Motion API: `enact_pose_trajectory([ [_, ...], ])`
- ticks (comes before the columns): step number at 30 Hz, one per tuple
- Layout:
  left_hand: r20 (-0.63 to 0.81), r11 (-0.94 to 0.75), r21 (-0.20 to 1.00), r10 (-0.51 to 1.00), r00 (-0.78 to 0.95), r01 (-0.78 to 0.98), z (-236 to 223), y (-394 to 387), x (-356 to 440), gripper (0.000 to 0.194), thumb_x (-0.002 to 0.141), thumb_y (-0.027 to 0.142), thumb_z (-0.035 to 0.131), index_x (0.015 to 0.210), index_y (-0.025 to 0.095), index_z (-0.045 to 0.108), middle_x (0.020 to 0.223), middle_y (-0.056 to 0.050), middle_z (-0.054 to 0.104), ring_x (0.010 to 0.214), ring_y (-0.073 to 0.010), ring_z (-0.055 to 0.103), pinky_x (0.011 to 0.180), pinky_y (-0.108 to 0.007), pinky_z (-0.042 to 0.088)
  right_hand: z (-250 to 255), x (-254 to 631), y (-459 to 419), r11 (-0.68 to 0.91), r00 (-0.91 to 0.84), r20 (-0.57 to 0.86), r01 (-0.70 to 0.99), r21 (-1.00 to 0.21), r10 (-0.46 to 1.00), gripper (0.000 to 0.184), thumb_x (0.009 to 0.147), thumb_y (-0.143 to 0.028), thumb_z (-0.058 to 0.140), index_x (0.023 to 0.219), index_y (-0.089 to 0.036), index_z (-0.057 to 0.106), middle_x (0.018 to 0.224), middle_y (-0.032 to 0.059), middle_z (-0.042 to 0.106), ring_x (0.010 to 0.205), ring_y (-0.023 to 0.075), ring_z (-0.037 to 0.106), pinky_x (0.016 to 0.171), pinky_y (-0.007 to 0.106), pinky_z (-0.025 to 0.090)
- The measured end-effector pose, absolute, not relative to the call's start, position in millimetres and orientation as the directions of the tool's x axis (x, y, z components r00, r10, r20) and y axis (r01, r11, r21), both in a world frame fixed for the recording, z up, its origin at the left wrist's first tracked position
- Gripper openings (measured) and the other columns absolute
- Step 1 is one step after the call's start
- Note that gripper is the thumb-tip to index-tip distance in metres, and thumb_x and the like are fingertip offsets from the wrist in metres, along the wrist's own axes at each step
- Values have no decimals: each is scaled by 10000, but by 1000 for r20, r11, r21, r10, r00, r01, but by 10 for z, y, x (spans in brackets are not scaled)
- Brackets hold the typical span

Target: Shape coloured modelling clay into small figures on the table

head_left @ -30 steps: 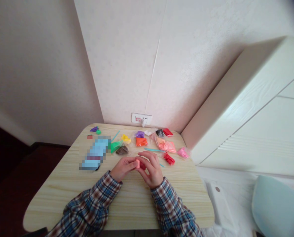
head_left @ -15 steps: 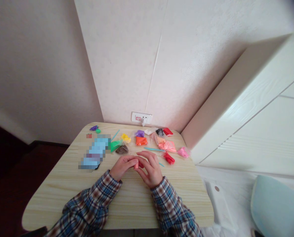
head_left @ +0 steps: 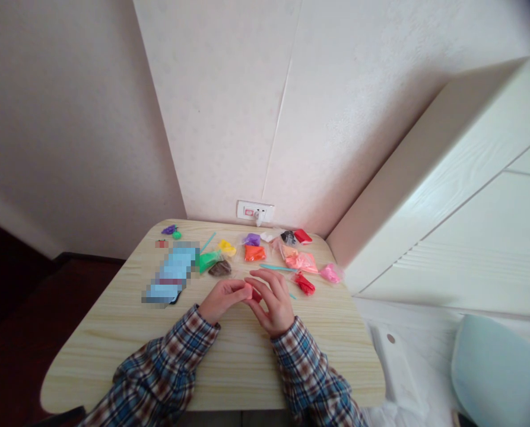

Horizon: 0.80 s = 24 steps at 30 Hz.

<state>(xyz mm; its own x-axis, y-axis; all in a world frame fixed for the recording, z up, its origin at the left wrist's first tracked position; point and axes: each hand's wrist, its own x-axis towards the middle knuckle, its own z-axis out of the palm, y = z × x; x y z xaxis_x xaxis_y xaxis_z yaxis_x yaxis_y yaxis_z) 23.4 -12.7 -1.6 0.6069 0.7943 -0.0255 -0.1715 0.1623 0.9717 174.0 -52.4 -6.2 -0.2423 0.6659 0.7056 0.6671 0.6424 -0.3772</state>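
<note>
The left hand (head_left: 224, 298) was narrowed on a small salmon-pink piece (head_left: 249, 290), its thumb and fingers closed around one side. The right hand (head_left: 272, 301) held the other side lightly between thumb and curved fingers, with its upper fingers arched over the piece. The piece was between the two hands, above the near-middle part of the desk (head_left: 229, 367).

Compared with half a second earlier, the piece had shifted slightly up and to the right in the view, and less of it hung below the left thumb. The right hand's upper fingers had lifted a little and spread apart. Fingers covered part of the piece, so its full shape could not be told.

The things around the hands kept their places on the desk. The green bag (head_left: 210, 260) and the brown bag (head_left: 220, 268) lay beyond the left hand, with the yellow bag (head_left: 227, 248) behind them. The orange packet (head_left: 254, 253) lay in front of the purple packet (head_left: 251, 239). Beyond the right hand were the long teal tool (head_left: 278, 268) and the red bag (head_left: 305, 284), with the bright pink bag (head_left: 331, 273) farther right. The blurred phone (head_left: 172, 274) lay at the left.
</note>
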Motion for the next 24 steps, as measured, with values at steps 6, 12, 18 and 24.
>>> enact_pose_trajectory([
  [6, -11, 166, 967, 785, 620, -194, -55, -120, 225, 322, 731, 392, 614, 565, 121, 561, 605, -10, 581, 670, -157, 547, 694, -273, 425, -57, 1740, -530, 640, -234, 707, 666, -383, 667, 343, 814, -266, 541, 1149, -192, 527, 1119, 99, 565, 1081, 235, 479, 904, 422, 422],
  [12, -39, 183, 969, 778, 627, -167, -34, -134, 232, 277, 717, 384, 636, 684, 109, 648, 663, -33, 655, 678, -166, 591, 707, -293, 457, -55, 1740, -531, 644, -238, 713, 668, -373, 660, 331, 814, -266, 543, 1136, -192, 531, 1110, 101, 568, 1068, 240, 485, 894, 425, 422],
  [18, -38, 167, 977, 749, 661, -134, -17, -136, 238, 277, 727, 380, 628, 715, 105, 663, 696, -58, 690, 709, -188, 621, 729, -315, 477, -77, 1741, -531, 623, -212, 719, 690, -369, 661, 330, 818, -254, 518, 1143, -197, 525, 1105, 97, 571, 1067, 235, 490, 887, 421, 417],
  [24, -22, 103, 991, 756, 654, -86, -3, -102, 188, 297, 732, 399, 618, 704, 111, 683, 706, -51, 689, 697, -175, 604, 710, -280, 458, 2, 1764, -507, 602, -168, 636, 565, -564, 753, 385, 811, -391, 533, 1149, -209, 525, 1181, 98, 518, 1106, 243, 461, 924, 437, 385],
])
